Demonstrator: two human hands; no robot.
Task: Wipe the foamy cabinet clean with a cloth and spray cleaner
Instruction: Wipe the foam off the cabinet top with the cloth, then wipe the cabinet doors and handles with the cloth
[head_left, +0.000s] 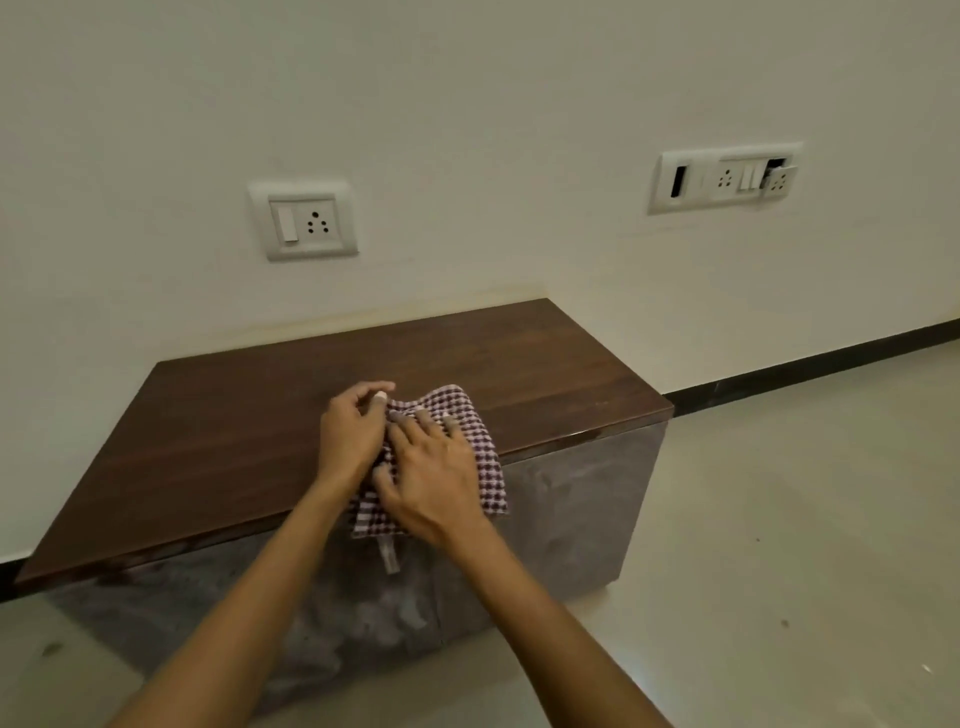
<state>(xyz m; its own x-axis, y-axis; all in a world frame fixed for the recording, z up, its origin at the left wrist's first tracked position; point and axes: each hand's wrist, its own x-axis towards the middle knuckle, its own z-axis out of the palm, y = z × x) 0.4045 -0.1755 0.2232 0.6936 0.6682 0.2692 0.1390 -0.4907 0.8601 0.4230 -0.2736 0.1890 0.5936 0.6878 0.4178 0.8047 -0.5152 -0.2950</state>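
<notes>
Both hands fold a checked cloth on the cabinet's front edge.

At the centre of the frame, the maroon-and-white checked cloth (470, 415) lies on the dark wood-grain top of the low cabinet (234, 431), its lower part hanging over the front edge. The right hand (436, 467) presses flat on it, fingers spread; the left hand (350, 428) pinches its left edge with curled fingers. No spray bottle is in view, and no foam is clearly visible on top. The overhanging part could pull the cloth off if the hands lift. Spraying later near the wall socket (304, 221), upper left, risks wetting it.
</notes>
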